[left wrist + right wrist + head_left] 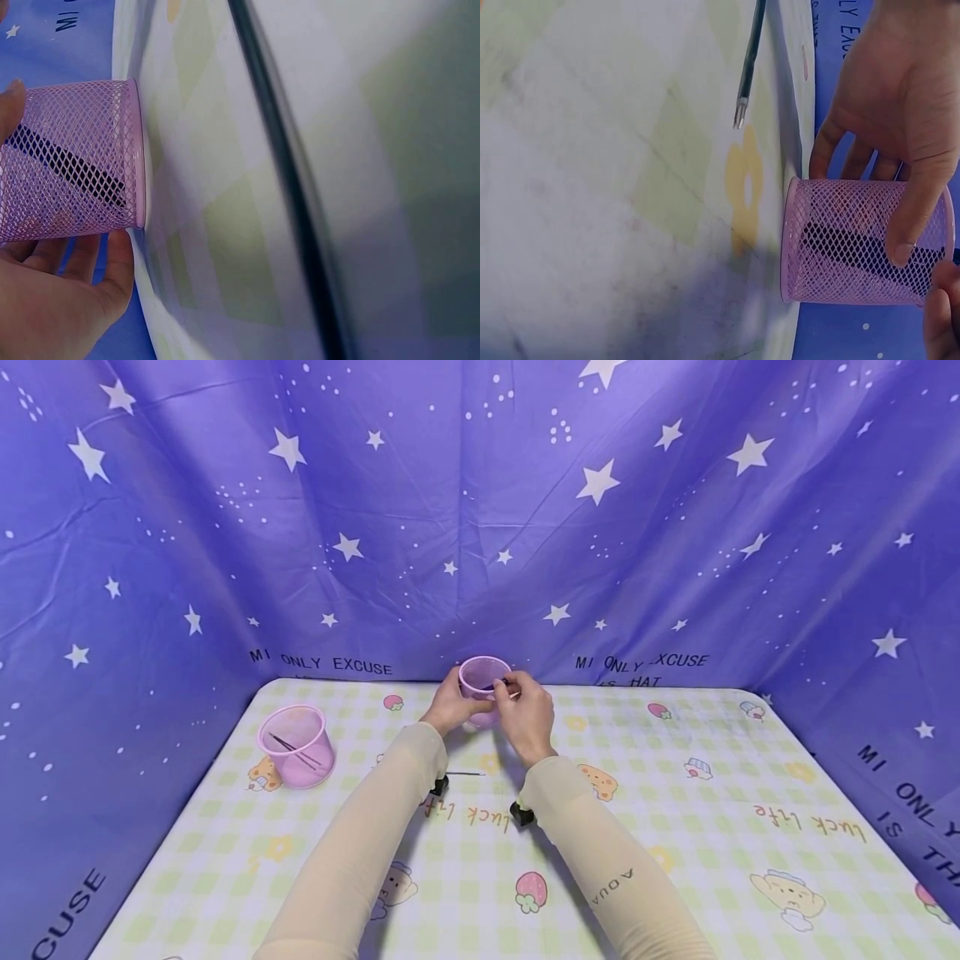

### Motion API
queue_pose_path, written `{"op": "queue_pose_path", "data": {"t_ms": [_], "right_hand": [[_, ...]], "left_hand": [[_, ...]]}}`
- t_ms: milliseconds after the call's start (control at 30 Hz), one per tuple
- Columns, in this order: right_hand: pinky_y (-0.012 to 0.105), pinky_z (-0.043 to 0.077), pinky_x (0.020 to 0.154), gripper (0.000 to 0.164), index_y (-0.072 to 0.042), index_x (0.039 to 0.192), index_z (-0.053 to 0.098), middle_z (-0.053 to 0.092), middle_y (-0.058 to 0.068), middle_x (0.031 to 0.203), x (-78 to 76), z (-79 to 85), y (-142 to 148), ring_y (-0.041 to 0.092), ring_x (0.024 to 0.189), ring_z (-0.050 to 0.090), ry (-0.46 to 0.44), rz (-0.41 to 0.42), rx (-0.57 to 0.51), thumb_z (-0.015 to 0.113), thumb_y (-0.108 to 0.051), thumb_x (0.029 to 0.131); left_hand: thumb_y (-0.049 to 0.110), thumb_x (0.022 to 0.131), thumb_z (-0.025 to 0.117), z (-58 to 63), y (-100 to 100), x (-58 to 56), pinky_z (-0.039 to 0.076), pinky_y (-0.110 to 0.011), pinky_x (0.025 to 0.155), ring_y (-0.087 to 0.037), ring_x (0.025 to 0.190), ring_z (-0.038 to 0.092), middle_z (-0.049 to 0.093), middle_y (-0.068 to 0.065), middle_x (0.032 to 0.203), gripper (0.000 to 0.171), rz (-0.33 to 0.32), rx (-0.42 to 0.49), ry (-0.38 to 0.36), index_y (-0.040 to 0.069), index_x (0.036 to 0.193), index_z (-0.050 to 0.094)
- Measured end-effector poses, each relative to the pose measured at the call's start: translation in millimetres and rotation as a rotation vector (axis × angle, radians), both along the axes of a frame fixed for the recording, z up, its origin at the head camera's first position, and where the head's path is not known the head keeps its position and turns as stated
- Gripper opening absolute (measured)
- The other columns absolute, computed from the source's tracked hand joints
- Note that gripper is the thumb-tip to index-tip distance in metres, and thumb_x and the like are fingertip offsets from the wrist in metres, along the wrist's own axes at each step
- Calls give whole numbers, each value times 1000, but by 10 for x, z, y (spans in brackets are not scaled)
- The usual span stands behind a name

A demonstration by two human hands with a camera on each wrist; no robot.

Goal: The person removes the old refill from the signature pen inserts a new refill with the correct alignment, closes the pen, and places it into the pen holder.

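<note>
My left hand [453, 702] grips a pink mesh pen holder [486, 667] at the table's far side, thumb across its front. In the right wrist view that thumb [911, 225] lies over the mesh. A black stick [71, 165] slants inside the holder, seen through the mesh; its exact kind is unclear. At the rim, my right hand [525, 714] pinches the stick's upper end, its fingertips partly cut off in the right wrist view. On the cloth between my wrists lies a thin dark rod [465, 773] with a metal tip, resembling a pen refill [750, 67].
A second pink mesh pen holder [307, 760] stands at the table's left, with thin black sticks [296, 750] inside. The table [712, 827] wears a green-and-white checked cloth. Purple star-patterned curtains [480, 527] close off the back and both sides.
</note>
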State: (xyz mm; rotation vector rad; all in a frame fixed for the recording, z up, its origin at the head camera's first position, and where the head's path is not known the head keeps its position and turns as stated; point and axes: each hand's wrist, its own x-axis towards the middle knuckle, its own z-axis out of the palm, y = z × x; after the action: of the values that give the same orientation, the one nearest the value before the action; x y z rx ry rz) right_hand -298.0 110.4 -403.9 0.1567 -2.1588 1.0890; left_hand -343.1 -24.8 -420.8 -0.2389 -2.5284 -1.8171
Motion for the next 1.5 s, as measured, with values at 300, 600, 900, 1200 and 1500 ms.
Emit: {"op": "queue_pose_path", "data": {"t_ms": [300,600,900,1200,1500], "right_hand": [[35,50,60,18,-1,97,70,70,6,77,16,-7,-5,20,63,64,10,17,-20,69,-14,84],[35,49,61,25,-2,105,68,70,3,79,25,-17,12,17,65,64,-22,10,-35,68,-14,83],[34,47,60,28,-4,109,67,68,2,77,58,-41,58,15,62,62,-32,31,-40,66,-15,84],[32,45,60,29,-5,111,66,66,1,77,124,-38,119,15,62,59,-60,42,-35,69,-13,83],[34,48,61,30,-5,110,67,68,0,79,233,8,154,14,63,61,-27,75,18,66,-13,81]], "left_hand": [[13,66,86,5,17,-1,39,-35,100,-25,115,52,56,-13,125,80,2,0,4,3,133,43],[14,64,88,14,-4,-6,39,-34,102,-26,118,52,55,-13,127,85,-5,-8,0,3,135,42],[8,67,85,36,-41,-4,38,-37,103,-29,119,50,53,-16,128,80,-34,-48,-5,0,134,40],[14,69,84,94,-100,41,37,-42,103,-30,119,49,51,-16,131,83,-68,-161,9,1,137,38],[20,73,81,134,-196,131,33,-43,107,-31,128,43,46,-16,138,82,-75,-253,51,1,139,37]]}}
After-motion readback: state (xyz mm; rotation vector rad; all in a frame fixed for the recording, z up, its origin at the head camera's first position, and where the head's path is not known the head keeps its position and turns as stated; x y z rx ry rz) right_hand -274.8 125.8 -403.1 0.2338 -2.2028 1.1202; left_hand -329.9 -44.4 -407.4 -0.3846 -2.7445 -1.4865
